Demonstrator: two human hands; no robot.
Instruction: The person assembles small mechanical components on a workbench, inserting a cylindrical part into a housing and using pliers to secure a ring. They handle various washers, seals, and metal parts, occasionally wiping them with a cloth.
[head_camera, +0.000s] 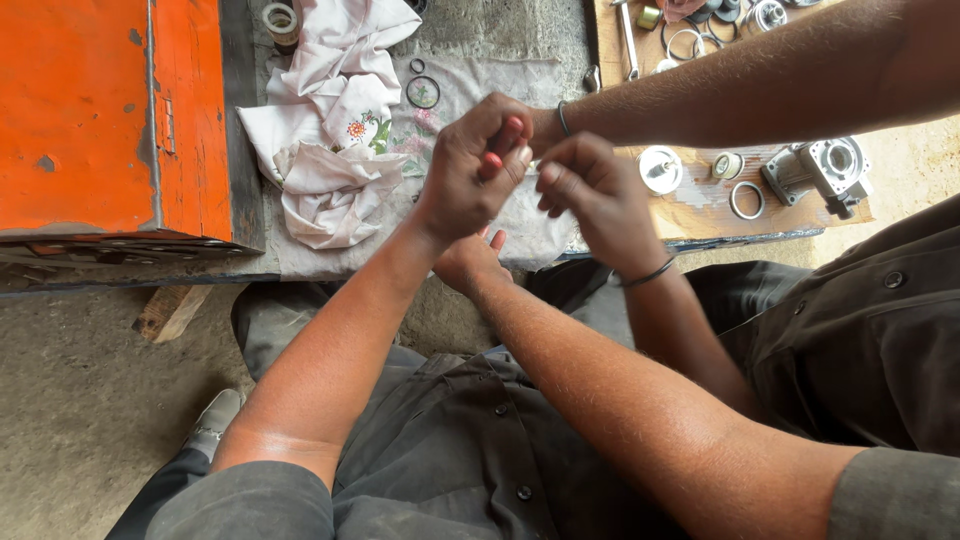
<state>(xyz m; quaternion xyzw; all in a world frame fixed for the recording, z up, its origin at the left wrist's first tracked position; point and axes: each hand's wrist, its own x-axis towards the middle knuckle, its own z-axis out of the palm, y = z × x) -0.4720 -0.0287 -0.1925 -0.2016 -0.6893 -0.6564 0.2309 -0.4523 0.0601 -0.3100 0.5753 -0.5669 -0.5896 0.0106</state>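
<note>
My left hand (462, 185) is raised over the edge of a low bench, closed into a fist. It seems to clasp the reddish fingers of another person's hand (500, 118), whose arm reaches in from the upper right with a thin bangle at the wrist. That person's other hand (592, 195), with a dark band on its wrist, pinches at the same spot from the right. Below the fist sits my right hand (470, 262), mostly hidden, with one fingertip showing. Whether a small part lies between the fingers cannot be seen.
An orange metal box (110, 120) stands at the left on the bench. A crumpled white cloth with a flower pattern (335, 140) and black rubber rings (423, 92) lie behind the hands. On a wooden board (700, 205) are metal rings, caps and a grey housing (820, 170). The other person sits at the right.
</note>
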